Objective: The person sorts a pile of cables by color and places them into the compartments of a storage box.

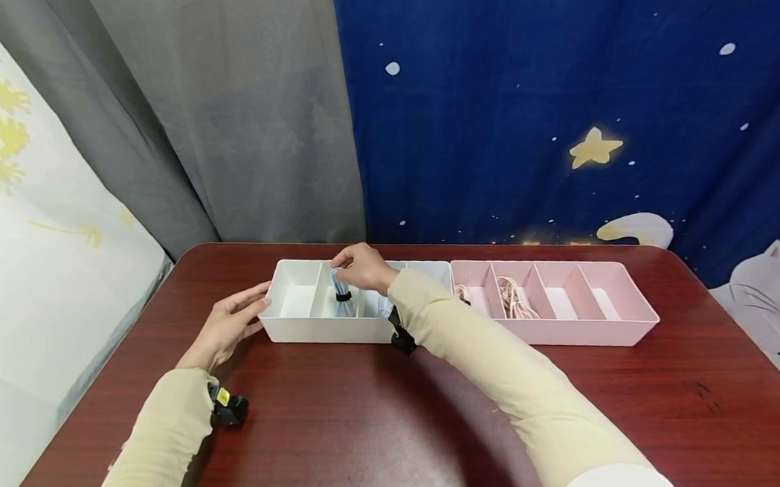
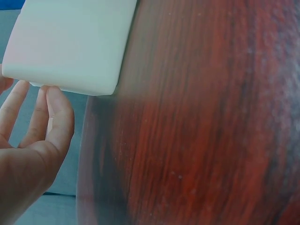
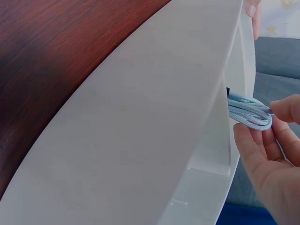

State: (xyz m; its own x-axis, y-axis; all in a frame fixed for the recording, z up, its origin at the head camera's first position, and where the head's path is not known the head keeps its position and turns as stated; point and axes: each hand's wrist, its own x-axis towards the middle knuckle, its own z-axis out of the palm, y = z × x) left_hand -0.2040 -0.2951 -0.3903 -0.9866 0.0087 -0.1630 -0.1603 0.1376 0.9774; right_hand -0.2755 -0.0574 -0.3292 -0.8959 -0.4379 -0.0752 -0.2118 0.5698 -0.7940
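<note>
A coiled light-blue cable with a black tie round it stands upright in the second compartment from the left of the white divided box. My right hand pinches the loop at its top between thumb and fingers. In the right wrist view the cable's loop sticks up past the box wall, by the fingertips. My left hand is at the box's left end, its extended fingers touching the end wall. The left wrist view shows those fingers against the white end of the box.
A pink divided box adjoins the white box on the right; pale cables lie in its second compartment and another bundle in its first. Both boxes stand near the back of the reddish-brown table, before grey and blue curtains.
</note>
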